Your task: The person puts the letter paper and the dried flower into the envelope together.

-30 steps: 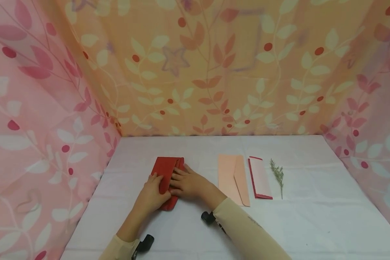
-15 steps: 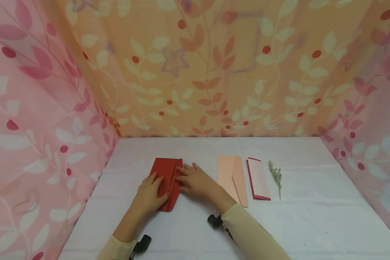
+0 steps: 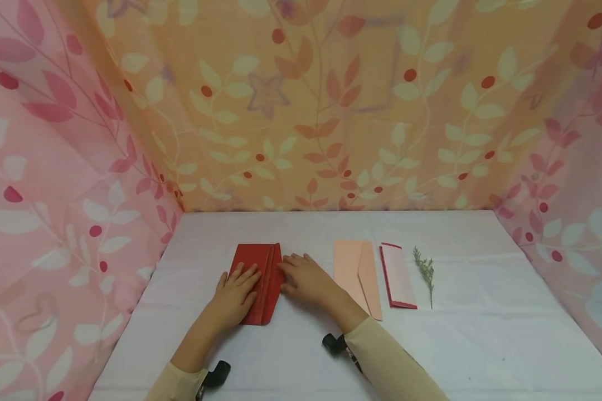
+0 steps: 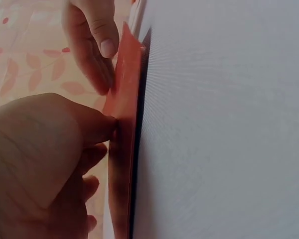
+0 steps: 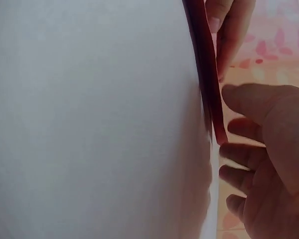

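A red envelope-like folder [image 3: 273, 284] lies on the white cloth, its long flap along the right side standing slightly off the body. My left hand [image 3: 233, 298] rests on its left part with fingers spread; in the left wrist view the thumb of that hand [image 4: 45, 144] touches the red surface [image 4: 127, 89]. My right hand [image 3: 308, 284] is at the folder's right edge, fingers loosely bent, fingertips by the flap. In the right wrist view these fingers [image 5: 269, 144] are beside the dark red edge [image 5: 209, 74] and pinch nothing.
Right of my right hand lie a peach envelope [image 3: 348, 267], a pale pink card with red edges [image 3: 401, 275] and a small green sprig [image 3: 425, 270]. Patterned cloth [image 3: 301, 111] hangs behind the table and at both sides.
My right hand has drawn back to the right from over the folder to its edge. My left hand has flattened and spread its fingers over the folder's left part.
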`<state>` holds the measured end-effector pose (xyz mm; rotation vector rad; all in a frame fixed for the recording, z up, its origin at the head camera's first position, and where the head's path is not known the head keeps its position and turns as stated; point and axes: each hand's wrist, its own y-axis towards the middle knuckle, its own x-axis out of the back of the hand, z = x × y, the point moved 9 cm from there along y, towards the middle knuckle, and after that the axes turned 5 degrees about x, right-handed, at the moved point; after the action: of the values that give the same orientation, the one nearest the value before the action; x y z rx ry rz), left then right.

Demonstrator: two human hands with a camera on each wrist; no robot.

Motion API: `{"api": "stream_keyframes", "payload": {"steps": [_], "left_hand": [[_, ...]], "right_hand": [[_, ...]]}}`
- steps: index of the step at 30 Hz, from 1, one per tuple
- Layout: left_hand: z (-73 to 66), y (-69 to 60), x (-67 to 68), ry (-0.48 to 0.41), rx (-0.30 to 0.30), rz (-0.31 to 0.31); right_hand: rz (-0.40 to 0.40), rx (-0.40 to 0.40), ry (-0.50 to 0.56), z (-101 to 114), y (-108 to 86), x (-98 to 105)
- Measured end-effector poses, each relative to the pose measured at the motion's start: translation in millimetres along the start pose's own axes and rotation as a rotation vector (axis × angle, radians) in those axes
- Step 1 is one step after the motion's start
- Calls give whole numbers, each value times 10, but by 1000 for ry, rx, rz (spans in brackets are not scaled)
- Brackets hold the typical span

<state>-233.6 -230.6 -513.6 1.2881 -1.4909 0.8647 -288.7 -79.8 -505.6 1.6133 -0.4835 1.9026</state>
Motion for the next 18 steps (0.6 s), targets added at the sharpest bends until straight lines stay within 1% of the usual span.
{"api": "stream_keyframes", "payload": {"steps": [3,8,14,18], "left_hand": [[10,2,-23,-26,-4,6],[40,4,-49,-60,4,17],[55,13,-63,-90,0,17],[96,39,-91,-104,-3,14]], "right_hand": [[-2,-9,45,19,-22,31],[13,40,119,105,-23,18],[-8,114,161,218,7,-17],[3,148,145,293,19,-66]]}}
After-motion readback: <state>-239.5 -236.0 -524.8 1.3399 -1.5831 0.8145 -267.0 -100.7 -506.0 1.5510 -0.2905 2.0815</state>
